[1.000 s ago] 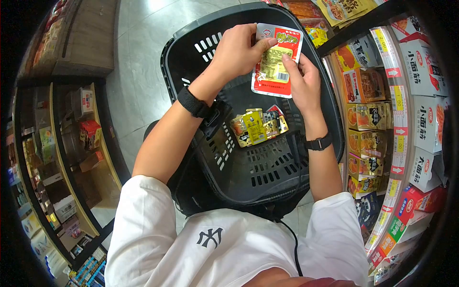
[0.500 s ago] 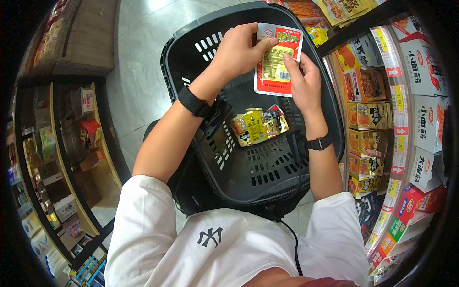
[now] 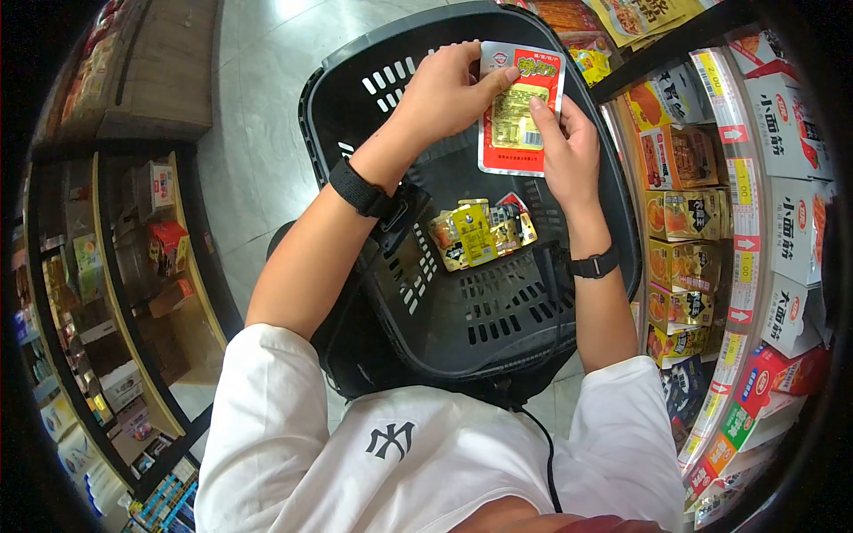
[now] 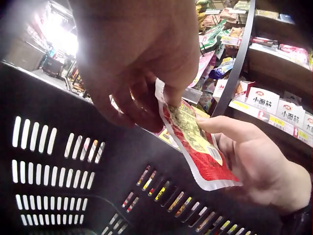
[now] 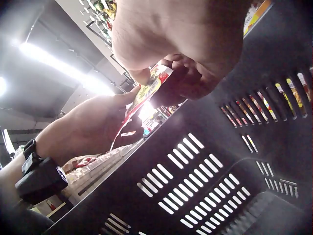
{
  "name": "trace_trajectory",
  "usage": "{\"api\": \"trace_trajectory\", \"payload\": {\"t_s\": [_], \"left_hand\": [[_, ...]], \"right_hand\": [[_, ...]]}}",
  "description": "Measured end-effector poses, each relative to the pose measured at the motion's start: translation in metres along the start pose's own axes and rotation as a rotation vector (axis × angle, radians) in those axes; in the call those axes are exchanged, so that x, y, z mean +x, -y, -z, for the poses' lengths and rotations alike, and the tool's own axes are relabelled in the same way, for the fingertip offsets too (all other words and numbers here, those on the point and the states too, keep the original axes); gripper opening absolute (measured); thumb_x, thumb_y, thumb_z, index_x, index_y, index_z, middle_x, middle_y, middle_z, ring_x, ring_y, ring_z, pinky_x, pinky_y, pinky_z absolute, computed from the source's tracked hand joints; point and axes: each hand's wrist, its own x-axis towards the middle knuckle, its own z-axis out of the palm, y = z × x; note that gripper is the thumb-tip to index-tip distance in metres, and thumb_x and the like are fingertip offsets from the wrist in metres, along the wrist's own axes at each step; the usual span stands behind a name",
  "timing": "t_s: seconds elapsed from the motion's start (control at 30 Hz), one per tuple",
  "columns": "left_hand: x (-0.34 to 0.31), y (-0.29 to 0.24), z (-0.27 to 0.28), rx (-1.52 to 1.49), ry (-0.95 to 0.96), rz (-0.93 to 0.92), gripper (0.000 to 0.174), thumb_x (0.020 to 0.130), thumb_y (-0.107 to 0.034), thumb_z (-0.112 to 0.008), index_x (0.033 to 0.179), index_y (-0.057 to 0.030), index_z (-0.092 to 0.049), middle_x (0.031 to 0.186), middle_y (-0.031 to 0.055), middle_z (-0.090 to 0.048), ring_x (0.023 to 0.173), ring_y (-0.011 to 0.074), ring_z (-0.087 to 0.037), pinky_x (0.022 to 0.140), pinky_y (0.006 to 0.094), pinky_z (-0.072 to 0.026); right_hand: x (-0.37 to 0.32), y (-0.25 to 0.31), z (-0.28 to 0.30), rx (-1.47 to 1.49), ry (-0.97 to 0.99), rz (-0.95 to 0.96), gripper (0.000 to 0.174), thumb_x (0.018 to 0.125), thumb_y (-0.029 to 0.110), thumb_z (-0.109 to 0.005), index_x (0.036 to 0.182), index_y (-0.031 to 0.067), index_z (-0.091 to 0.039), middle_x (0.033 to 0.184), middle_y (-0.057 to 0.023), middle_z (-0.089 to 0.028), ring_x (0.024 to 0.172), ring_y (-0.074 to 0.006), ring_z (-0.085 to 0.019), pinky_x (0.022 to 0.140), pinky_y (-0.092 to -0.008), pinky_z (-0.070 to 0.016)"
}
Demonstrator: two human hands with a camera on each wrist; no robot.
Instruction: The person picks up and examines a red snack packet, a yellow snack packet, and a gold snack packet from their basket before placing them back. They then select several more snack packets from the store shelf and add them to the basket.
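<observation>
Over the far part of a black shopping basket [image 3: 311, 147], both hands hold a flat red snack packet [image 3: 511, 159] with a silver edge and a yellow printed panel. My left hand [image 3: 450, 93] pinches its upper left side, thumb on the printed face. On the right edge, my right hand [image 3: 571, 155] grips it with the thumb across the front and fingers behind. In the left wrist view the packet [image 4: 215, 169] tilts, its white lower edge facing the camera. Inside the basket lie several small yellow packets [image 3: 475, 235], partly overlapping one another.
Shelves on the right hold white snack boxes [image 3: 786, 124] and yellow packets [image 3: 689, 266], with a price strip [image 3: 742, 213] along the edge. Dark shelving [image 3: 107, 293] with mixed goods stands on the left. Grey floor tiles [image 3: 253, 124] show beside the basket.
The red packet has shifted slightly to the right and its lower edge has risen a little. Both hands keep their hold, and the packets in the basket lie as before.
</observation>
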Motion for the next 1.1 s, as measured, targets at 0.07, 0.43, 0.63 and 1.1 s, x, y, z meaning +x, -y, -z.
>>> {"api": "trace_trajectory", "payload": {"t_s": [0.07,0.43,0.63,1.1], "left_hand": [[-0.0003,-0.0001,-0.0003,-0.004,0.001,0.004,0.044,0.099,-0.038,-0.072,0.106,0.0052,-0.071,0.087,0.0056,-0.074,0.075,0.0063,-0.064,0.068,0.0273,-0.0541],[0.0014,0.0037,-0.0020,-0.003,0.022,0.028,0.045,0.100,-0.039,-0.070,0.108,0.0053,-0.071,0.089,0.0052,-0.073,0.078,0.0064,-0.064,0.070,0.0269,-0.0537],[-0.0003,0.0011,-0.0005,0.024,0.016,0.030,0.047,0.100,-0.042,-0.070,0.103,0.0054,-0.070,0.083,0.0042,-0.071,0.073,0.0064,-0.060,0.066,0.0274,-0.0513],[0.0004,0.0026,-0.0003,-0.022,0.056,0.033,0.046,0.100,-0.038,-0.070,0.107,0.0071,-0.068,0.090,0.0069,-0.073,0.080,0.0076,-0.065,0.072,0.0282,-0.0548]], "right_hand": [[-0.0003,-0.0006,0.0002,-0.004,-0.004,-0.004,0.032,0.102,0.029,-0.064,0.111,-0.0008,-0.071,0.097,-0.0077,-0.076,0.087,-0.0090,-0.068,0.080,-0.0298,-0.0531],[-0.0004,0.0004,0.0002,-0.047,-0.015,0.036,0.030,0.102,0.028,-0.065,0.108,-0.0009,-0.071,0.095,-0.0088,-0.077,0.085,-0.0103,-0.069,0.078,-0.0309,-0.0535],[0.0000,-0.0007,0.0008,-0.103,-0.024,0.068,0.030,0.102,0.028,-0.065,0.107,-0.0005,-0.070,0.093,-0.0101,-0.077,0.084,-0.0116,-0.070,0.077,-0.0322,-0.0537],[0.0005,-0.0007,0.0014,-0.141,-0.040,0.085,0.027,0.101,0.027,-0.065,0.105,0.0000,-0.069,0.091,-0.0122,-0.076,0.082,-0.0159,-0.072,0.075,-0.0341,-0.0534]]}}
